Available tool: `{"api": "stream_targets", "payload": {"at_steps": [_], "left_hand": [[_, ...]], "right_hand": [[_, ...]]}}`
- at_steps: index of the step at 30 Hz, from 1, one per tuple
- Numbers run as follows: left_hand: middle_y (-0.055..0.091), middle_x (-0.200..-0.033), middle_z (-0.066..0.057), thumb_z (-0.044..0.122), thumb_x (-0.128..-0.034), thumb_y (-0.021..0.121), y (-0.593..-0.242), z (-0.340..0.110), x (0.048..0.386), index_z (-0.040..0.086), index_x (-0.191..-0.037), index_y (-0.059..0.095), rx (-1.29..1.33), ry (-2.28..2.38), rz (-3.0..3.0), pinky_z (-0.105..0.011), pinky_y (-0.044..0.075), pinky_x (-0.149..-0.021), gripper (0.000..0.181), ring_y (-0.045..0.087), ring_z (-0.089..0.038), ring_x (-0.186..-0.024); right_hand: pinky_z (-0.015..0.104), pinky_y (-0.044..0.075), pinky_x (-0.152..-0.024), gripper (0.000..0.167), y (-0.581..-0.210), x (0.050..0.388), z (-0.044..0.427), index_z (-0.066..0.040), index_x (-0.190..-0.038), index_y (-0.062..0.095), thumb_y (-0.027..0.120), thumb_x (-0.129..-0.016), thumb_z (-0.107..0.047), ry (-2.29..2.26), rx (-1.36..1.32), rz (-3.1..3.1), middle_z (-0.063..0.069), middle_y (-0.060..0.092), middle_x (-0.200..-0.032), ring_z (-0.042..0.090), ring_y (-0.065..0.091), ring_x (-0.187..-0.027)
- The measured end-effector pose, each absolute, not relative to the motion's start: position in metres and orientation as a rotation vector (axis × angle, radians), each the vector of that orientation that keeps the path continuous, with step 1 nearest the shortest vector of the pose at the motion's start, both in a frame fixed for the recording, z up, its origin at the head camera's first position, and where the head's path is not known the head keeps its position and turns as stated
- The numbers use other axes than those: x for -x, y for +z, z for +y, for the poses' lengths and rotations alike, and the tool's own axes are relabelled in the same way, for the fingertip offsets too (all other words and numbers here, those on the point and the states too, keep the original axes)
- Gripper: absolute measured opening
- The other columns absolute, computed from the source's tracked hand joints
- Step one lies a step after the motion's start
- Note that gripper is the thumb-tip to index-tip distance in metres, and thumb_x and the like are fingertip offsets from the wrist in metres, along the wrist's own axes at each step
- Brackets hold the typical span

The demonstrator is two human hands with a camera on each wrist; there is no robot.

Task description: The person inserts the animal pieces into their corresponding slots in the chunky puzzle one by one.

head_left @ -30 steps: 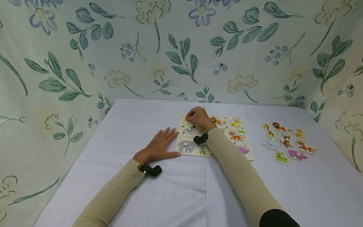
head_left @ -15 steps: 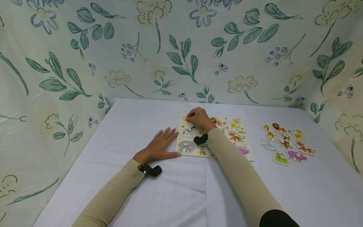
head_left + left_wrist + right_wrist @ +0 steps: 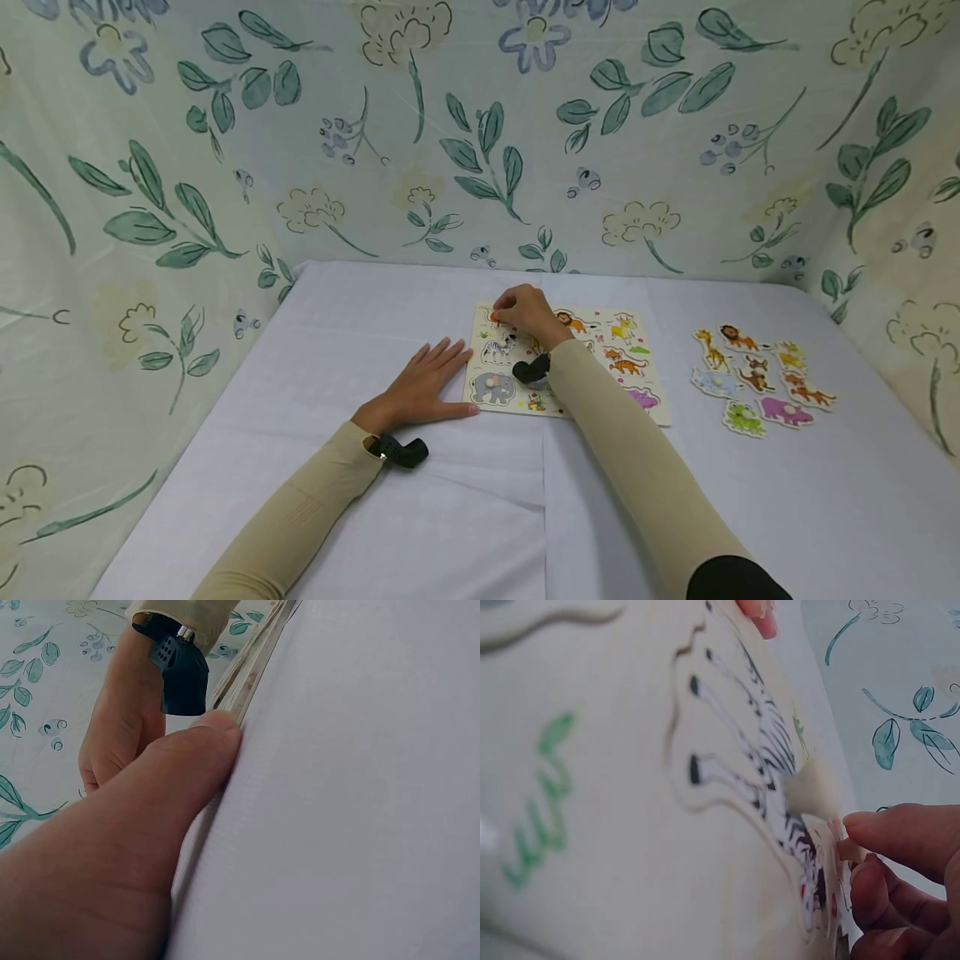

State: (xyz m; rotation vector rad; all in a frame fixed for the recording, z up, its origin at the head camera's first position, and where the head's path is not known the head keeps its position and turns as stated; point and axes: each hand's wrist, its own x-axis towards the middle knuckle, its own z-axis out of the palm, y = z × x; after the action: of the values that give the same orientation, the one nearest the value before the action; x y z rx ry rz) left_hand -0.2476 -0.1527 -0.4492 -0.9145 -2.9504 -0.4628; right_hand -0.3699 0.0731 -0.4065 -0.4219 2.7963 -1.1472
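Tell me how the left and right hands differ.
The left hand has straight, spread fingers; the right hand pinches a small knob. The left hand touches the left edge of the puzzle board; the right hand is above the puzzle board. Both wear black wrist devices.

Eight loose animal pieces [image 3: 756,373], one puzzle board [image 3: 662,412], two hands [image 3: 420,387] being seen; one knob [image 3: 852,851] being pinched; two black wrist devices [image 3: 405,452], two beige sleeves [image 3: 300,517] being worn; one table [image 3: 337,312] being draped.

Head view forward-down, 2 wrist close-ups, board [image 3: 657,415] shared
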Motion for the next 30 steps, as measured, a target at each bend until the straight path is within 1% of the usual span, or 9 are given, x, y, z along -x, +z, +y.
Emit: {"api": "stream_targets", "payload": {"at_steps": [10, 18, 21, 25, 30], "left_hand": [[0.017, -0.161, -0.003, 0.081, -0.0796, 0.044, -0.449, -0.152, 0.248, 0.018, -0.155, 0.022, 0.908, -0.445, -2.965, -0.048, 0.005, -0.118, 0.101, 0.007, -0.025, -0.148], [0.016, -0.161, -0.001, 0.082, -0.0797, 0.043, -0.449, -0.152, 0.248, 0.019, -0.155, 0.022, 0.904, -0.455, -2.974, -0.047, 0.004, -0.118, 0.1, 0.006, -0.024, -0.148], [0.016, -0.161, -0.001, 0.082, -0.0796, 0.044, -0.449, -0.152, 0.248, 0.019, -0.155, 0.022, 0.902, -0.45, -2.974, -0.047, 0.004, -0.118, 0.1, 0.006, -0.024, -0.148], [0.017, -0.161, -0.002, 0.081, -0.0795, 0.044, -0.449, -0.151, 0.247, 0.019, -0.155, 0.023, 0.894, -0.441, -2.97, -0.048, 0.004, -0.118, 0.1, 0.007, -0.025, -0.148], [0.017, -0.161, -0.003, 0.081, -0.0799, 0.044, -0.448, -0.151, 0.247, 0.018, -0.155, 0.023, 0.893, -0.437, -2.973, -0.048, 0.004, -0.118, 0.1, 0.007, -0.025, -0.148]], "right_hand": [[0.033, 0.051, -0.071, 0.017, -0.398, 0.367, 0.085, -0.011, -0.104, 0.071, 0.067, -0.092, -0.022, -1.162, 0.411, 2.782, 0.007, 0.064, -0.105, 0.022, 0.058, -0.082], [0.038, 0.049, -0.081, 0.017, -0.397, 0.363, 0.098, -0.011, -0.104, 0.071, 0.067, -0.092, -0.022, -1.158, 0.433, 2.819, 0.006, 0.062, -0.104, 0.023, 0.055, -0.091], [0.04, 0.049, -0.083, 0.016, -0.395, 0.36, 0.102, -0.011, -0.103, 0.071, 0.066, -0.093, -0.022, -1.151, 0.449, 2.836, 0.006, 0.062, -0.102, 0.024, 0.055, -0.092], [0.042, 0.049, -0.083, 0.015, -0.392, 0.357, 0.109, -0.009, -0.102, 0.072, 0.066, -0.093, -0.02, -1.142, 0.487, 2.869, 0.007, 0.064, -0.1, 0.024, 0.056, -0.093], [0.039, 0.049, -0.078, 0.017, -0.389, 0.354, 0.121, -0.009, -0.104, 0.072, 0.065, -0.093, -0.021, -1.125, 0.471, 2.891, 0.005, 0.065, -0.099, 0.023, 0.057, -0.091]]}}
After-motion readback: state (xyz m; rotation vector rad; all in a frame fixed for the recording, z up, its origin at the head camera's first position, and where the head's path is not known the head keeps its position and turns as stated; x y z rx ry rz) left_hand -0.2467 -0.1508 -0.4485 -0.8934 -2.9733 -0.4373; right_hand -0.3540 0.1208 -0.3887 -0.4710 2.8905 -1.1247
